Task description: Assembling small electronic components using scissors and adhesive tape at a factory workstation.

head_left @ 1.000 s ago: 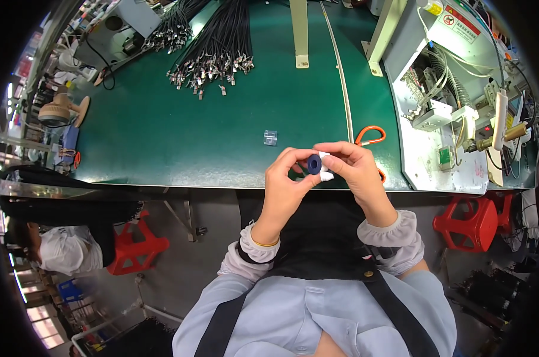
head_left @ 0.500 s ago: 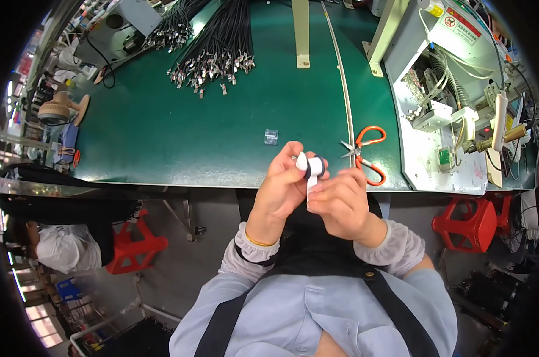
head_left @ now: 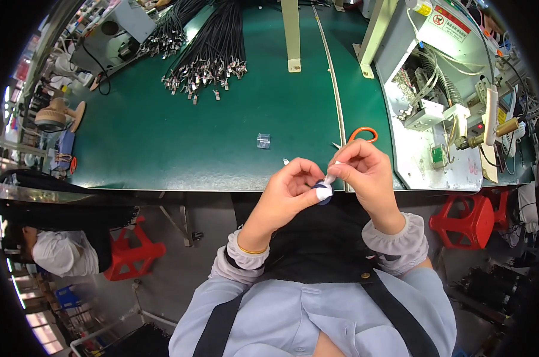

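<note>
My left hand (head_left: pixel 284 196) is closed around a small roll of white tape with dark blue sides (head_left: pixel 325 202), just past the table's front edge. White wrapping covers the thumb tip that presses on the roll. Close on its right, my right hand (head_left: pixel 370 181) pinches a white strip (head_left: pixel 329 178) that runs up from the roll. Beyond the right hand lie scissors with orange handles (head_left: pixel 364 131), now mostly hidden by that hand. A small clear plastic piece (head_left: pixel 263 141) rests on the green table, ahead of my left hand.
Bundles of black cords with metal ends (head_left: pixel 204 77) lie at the far left of the green table (head_left: pixel 222 128). A long pale strip (head_left: pixel 332 71) runs front to back. At right stands an open machine (head_left: pixel 436 113). Red stools (head_left: pixel 463 223) flank me below.
Both hands have come nearer to me with the tape roll, which has turned in my left hand. My right hand has shifted its pinch upward on the strip and now covers much of the scissors.
</note>
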Available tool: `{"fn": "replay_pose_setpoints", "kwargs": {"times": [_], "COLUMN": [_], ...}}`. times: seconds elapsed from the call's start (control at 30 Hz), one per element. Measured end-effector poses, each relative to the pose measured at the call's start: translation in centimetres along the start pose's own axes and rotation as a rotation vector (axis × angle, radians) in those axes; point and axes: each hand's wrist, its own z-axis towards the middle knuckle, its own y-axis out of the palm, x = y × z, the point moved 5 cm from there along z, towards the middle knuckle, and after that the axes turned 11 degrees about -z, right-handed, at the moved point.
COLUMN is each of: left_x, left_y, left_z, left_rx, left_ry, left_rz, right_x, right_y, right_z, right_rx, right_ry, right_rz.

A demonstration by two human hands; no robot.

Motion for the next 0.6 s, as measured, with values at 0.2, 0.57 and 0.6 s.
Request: {"fn": "replay_pose_setpoints", "kwargs": {"times": [0.2,0.57,0.6], "left_x": [-3.1,-0.2,-0.3], "left_y": [-0.6,1.1,0.9], "left_z": [0.3,0.8,0.9], "left_rx": [-0.136,0.071,0.070], "left_ry": [-0.207,-0.286,-0.287], "left_rz": [-0.538,-0.315,-0.314], "right_x": [-2.3,-0.5,-0.4], "right_y": [0.5,-0.6,-0.6], "right_z": [-1.2,1.0,1.0], "right_rx": [0.113,0.079,0.080], "right_ry": [-0.404,0.096,0.094], "right_rz": [-0.310,-0.070,-0.070]}}
